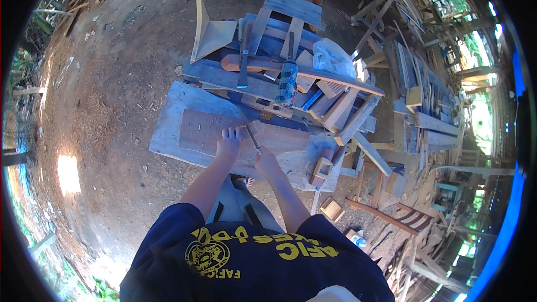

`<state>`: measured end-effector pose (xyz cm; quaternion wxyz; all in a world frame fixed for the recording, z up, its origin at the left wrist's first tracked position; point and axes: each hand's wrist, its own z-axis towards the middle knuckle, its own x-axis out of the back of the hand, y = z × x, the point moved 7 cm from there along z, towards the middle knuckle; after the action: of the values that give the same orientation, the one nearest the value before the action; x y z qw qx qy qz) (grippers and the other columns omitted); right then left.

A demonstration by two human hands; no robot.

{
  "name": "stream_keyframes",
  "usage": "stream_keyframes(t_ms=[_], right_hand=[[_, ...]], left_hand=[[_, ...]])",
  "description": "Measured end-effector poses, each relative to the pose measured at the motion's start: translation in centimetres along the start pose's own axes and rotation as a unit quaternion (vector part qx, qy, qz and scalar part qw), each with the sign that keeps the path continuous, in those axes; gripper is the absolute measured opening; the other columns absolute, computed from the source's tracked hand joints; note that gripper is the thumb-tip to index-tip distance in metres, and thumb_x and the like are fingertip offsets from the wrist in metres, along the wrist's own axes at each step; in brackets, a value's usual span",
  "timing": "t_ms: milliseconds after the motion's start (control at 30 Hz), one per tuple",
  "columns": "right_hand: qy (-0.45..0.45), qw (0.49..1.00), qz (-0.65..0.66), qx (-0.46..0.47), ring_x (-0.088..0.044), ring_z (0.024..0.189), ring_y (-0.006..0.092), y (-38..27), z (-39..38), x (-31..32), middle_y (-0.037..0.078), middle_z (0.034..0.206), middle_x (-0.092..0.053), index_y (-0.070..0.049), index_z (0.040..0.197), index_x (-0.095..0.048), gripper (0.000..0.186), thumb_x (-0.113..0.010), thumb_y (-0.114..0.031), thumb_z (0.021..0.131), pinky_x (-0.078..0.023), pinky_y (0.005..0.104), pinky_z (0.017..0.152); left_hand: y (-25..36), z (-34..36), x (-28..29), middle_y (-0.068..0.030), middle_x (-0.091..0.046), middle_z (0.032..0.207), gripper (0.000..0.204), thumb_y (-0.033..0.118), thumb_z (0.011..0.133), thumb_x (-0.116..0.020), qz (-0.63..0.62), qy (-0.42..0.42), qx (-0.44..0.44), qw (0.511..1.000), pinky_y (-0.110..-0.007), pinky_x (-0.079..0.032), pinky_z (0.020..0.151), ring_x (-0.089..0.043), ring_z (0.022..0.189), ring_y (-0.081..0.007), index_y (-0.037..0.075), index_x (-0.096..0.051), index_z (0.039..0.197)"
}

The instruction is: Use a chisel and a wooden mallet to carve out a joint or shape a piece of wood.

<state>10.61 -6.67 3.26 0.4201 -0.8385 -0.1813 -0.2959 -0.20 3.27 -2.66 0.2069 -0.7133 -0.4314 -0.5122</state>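
Note:
A thin brown wooden board (202, 128) lies flat on the pale worn bench top (168, 117) in front of me. My left hand (229, 144) rests on this board with its fingers stretched out and apart. Just to its right, my right hand (267, 162) is closed around the near end of a long, thin dark metal tool (251, 132). The tool slants away over the board, its far end near the bench's back edge. Whether it is a file or a narrow blade I cannot make out.
Behind the board, the bench holds a broad chisel (244, 64), a cloth-wrapped handle (287, 84), a plastic bag (333, 59) and stacked wood pieces. A wooden block with an opening (321, 172) sits at the right edge. Lumber piles (425, 117) stand farther right.

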Motion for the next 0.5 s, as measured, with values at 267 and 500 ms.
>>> stream_keyframes(t_ms=[267, 500], right_hand=[[-0.019, 0.995, 0.091, 0.025, -0.063, 0.081, 0.0448, 5.2, -7.1, 0.1, 0.027, 0.077, -0.062, 0.001, 0.113, -0.044, 0.029, -0.05, -0.017, 0.092, -0.049, 0.048, 0.072], [0.004, 0.994, -0.084, -0.075, -0.064, 0.079, 0.0428, 5.3, -5.3, -0.3, 0.028, 0.078, -0.062, 0.001, 0.106, -0.042, 0.022, -0.047, -0.016, 0.094, -0.048, 0.0528, 0.066]], left_hand=[[0.2, 0.0, 0.2, -0.0159, -0.041, 0.123, 0.071, 0.02, 0.079, -0.062, 0.015, 0.008, -0.012, 1.0, -0.037, -0.057, 0.073, -0.042, 0.116, -0.0326, 0.0, -0.028, 0.138], [0.4, 0.0, 0.1, -0.0155, -0.044, 0.118, 0.069, 0.02, 0.079, -0.061, 0.039, 0.033, -0.013, 0.999, -0.035, -0.057, 0.07, -0.045, 0.113, -0.0319, -0.001, -0.03, 0.136]])
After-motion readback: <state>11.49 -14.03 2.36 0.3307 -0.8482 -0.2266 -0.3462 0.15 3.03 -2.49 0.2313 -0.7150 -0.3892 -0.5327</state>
